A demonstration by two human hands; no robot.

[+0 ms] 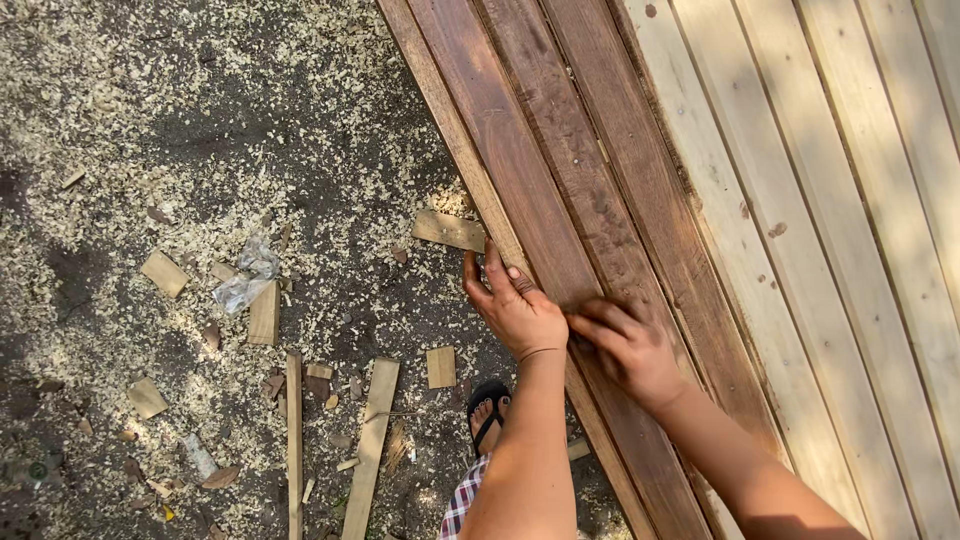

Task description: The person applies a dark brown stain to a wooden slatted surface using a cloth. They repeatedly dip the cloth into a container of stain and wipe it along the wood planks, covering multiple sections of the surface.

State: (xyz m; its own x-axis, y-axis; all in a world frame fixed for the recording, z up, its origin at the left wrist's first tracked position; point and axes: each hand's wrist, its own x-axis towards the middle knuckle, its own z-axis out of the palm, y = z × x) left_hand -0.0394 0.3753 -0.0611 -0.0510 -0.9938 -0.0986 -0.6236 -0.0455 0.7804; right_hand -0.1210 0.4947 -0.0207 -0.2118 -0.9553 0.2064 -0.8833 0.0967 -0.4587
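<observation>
While both hands are laid on the dark boards (pixel 560 170), nothing is seen clamped in either. Left hand (pixel 515 308): fingers curled loosely over the outer edge of the outermost dark board, thumb spread toward 11 o'clock, palm down on the wood. Right hand (pixel 628 345): placed just beside the left at its 3 o'clock, fingers bent and pressed flat on the next dark board; whether anything small is pinched under them cannot be told.

Surface: dark brown planks are run diagonally from 12 o'clock to 6 o'clock, worn and weathered in grain, with narrow gaps between. Pale planed planks (pixel 830 200) are laid alongside at 3 o'clock, smooth, with a few knots. Sun and striped shade are cast across them.

Ground (pixel 200 120) at 9 o'clock: dark soil covered with light wood shavings, outdoors. An offcut block (pixel 448 230) is lying against the board edge at 11 o'clock of the left hand. Further offcuts are scattered: a square block (pixel 441 366) at 7 o'clock, long thin strips (pixel 372 445) near 7 o'clock, small blocks (pixel 164 273) far at 9 o'clock. A crumpled clear plastic scrap (pixel 246 276) is seen at 9 o'clock. A foot in a black sandal (pixel 487 410) is planted below the left forearm, with checked cloth (pixel 462 500) at 6 o'clock.
</observation>
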